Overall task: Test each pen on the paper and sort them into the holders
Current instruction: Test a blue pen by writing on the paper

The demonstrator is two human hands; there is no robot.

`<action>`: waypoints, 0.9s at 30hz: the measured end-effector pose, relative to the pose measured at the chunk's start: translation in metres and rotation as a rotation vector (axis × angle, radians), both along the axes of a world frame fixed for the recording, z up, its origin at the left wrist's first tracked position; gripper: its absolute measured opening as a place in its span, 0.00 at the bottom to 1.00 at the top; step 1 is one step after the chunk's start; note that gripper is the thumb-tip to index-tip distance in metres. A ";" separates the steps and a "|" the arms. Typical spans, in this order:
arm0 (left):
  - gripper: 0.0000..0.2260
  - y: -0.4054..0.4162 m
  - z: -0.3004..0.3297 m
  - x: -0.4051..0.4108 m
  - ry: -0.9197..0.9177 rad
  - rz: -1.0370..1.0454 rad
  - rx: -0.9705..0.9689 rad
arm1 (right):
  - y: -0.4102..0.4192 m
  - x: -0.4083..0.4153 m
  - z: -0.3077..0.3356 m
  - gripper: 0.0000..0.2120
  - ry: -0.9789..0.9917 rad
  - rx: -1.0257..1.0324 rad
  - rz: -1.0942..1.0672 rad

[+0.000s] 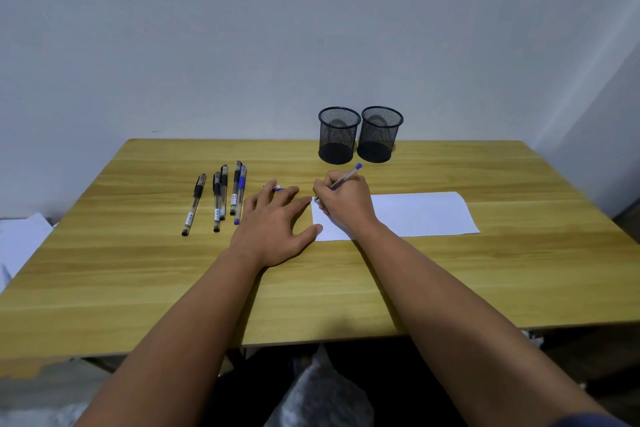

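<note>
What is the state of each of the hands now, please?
Left hand: open, fingers spread flat, thumb touching the edge of the paper.
Right hand: holds the blue pen, tip on the paper.

On the light wooden table [346,288] lies a white rectangular sheet of paper [422,213]. The right hand [346,204] grips a clear-barrelled pen with a blue end [346,176], its tip touching the paper's far left corner. The left hand [273,222] rests flat with fingers [291,191] spread, thumb at the paper's left edge; a small blue pen cap [278,188] shows just beyond the fingers. To the left lie five capped pens side by side: four black-capped pens [194,204] and one blue-capped pen [240,194]. Two black wire-mesh cylindrical holders [338,135] stand touching near the table's far edge.
</note>
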State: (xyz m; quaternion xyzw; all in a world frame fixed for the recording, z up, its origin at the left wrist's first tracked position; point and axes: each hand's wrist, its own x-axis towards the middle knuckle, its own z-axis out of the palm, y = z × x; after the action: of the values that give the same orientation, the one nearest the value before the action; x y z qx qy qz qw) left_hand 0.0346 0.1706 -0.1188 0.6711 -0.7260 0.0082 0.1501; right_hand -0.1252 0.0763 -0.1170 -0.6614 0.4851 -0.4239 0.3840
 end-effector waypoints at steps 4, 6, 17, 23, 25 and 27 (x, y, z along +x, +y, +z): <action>0.31 0.001 0.000 0.000 0.002 -0.003 -0.009 | 0.000 -0.001 0.001 0.17 -0.085 0.016 -0.052; 0.31 0.000 -0.001 0.000 0.003 -0.001 -0.009 | 0.001 0.000 0.001 0.18 -0.070 0.012 -0.052; 0.31 -0.001 -0.002 0.000 0.002 0.006 -0.014 | -0.001 0.000 0.000 0.19 -0.003 -0.021 -0.062; 0.31 0.000 0.000 0.000 -0.005 0.004 -0.001 | 0.001 -0.001 0.002 0.19 0.028 -0.039 -0.081; 0.31 0.000 0.000 0.000 -0.003 0.001 -0.002 | 0.000 0.000 0.002 0.19 0.040 -0.046 -0.092; 0.31 0.001 0.000 0.000 -0.004 0.003 0.002 | 0.000 0.000 0.002 0.18 0.031 -0.041 -0.086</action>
State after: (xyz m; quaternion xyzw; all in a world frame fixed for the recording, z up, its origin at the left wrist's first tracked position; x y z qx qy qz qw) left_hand 0.0342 0.1713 -0.1184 0.6723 -0.7252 0.0089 0.1480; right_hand -0.1255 0.0768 -0.1145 -0.6541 0.5101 -0.4397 0.3443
